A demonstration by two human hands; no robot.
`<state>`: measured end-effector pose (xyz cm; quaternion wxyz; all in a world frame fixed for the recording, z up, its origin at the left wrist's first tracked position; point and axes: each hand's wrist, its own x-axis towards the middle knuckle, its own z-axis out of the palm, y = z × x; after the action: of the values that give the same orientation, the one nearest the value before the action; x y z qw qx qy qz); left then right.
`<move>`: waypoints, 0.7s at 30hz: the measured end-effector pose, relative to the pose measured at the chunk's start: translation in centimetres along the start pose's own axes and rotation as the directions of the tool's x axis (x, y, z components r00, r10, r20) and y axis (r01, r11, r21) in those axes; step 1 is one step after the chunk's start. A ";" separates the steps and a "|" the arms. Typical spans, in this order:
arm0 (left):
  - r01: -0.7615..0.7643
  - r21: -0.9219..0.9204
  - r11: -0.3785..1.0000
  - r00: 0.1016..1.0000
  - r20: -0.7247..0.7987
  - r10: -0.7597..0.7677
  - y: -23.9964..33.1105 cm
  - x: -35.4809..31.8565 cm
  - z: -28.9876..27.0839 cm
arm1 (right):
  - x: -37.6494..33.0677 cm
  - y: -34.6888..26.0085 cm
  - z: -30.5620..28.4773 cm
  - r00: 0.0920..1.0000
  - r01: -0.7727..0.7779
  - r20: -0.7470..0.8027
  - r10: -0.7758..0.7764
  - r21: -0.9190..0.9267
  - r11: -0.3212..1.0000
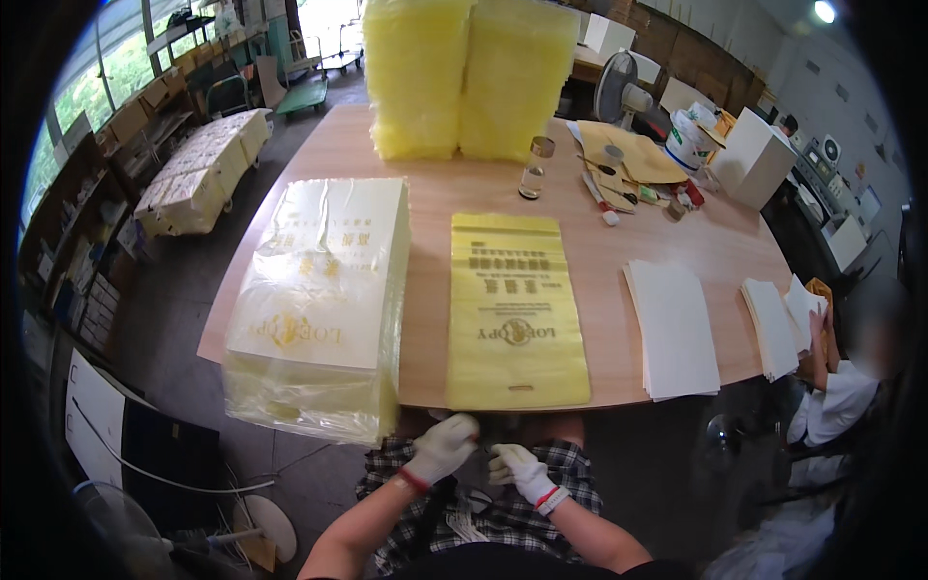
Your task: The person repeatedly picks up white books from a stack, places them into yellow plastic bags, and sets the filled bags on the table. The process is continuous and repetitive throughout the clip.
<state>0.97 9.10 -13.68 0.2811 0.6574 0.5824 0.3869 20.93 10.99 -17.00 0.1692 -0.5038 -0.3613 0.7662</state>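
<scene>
Both of my hands wear white gloves and hover over my lap, just off the near table edge, slightly apart. My left hand (446, 450) is closed, its fingers curled, and whatever may be inside is hidden. My right hand (521, 474) also has bent, closed fingers, and I cannot make out anything in them. Nearest to them, a flat yellow plastic bag (517, 362) with dark print and a handle slot lies on the table. A tall stack of white printed sheets in clear plastic (319, 261) stands to its left. On the right lies a pile of white paper (672, 333).
Two tall yellow bag stacks (418, 82) stand at the far edge. Nearby are a glass jar (532, 182), brown envelopes (643, 150), tools and a white bucket (688, 140). A co-worker (833, 396) handles paper beside a smaller paper pile (768, 324) at right.
</scene>
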 end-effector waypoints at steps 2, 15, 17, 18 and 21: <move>-0.038 0.104 0.994 0.990 -0.133 0.051 2.3 4.9 2.7 | -0.4 0.4 -1.9 0.998 0.019 -0.055 -0.019 -0.007 1.000; -0.074 0.383 0.921 0.991 0.135 0.023 -2.5 14.4 5.6 | 0.7 -4.5 -4.4 0.985 0.171 -0.020 -0.170 0.163 0.972; -0.136 0.340 0.931 0.986 0.141 0.093 -2.1 14.8 4.8 | 2.4 -7.9 -2.8 0.968 0.234 -0.154 -0.199 0.262 0.936; -0.158 0.330 0.931 0.982 0.150 0.114 -2.1 15.0 4.7 | 3.1 -9.6 -1.8 0.929 0.355 -0.216 -0.302 0.276 0.893; -0.072 0.098 0.993 0.997 0.037 0.069 -2.6 15.8 4.9 | 5.7 -12.8 -1.4 0.894 0.345 -0.328 -0.305 0.072 0.936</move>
<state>3.95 25.49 -15.59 0.2439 0.6971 0.5725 0.3561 18.34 23.77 -11.74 0.3818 -0.5388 -0.3592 0.6594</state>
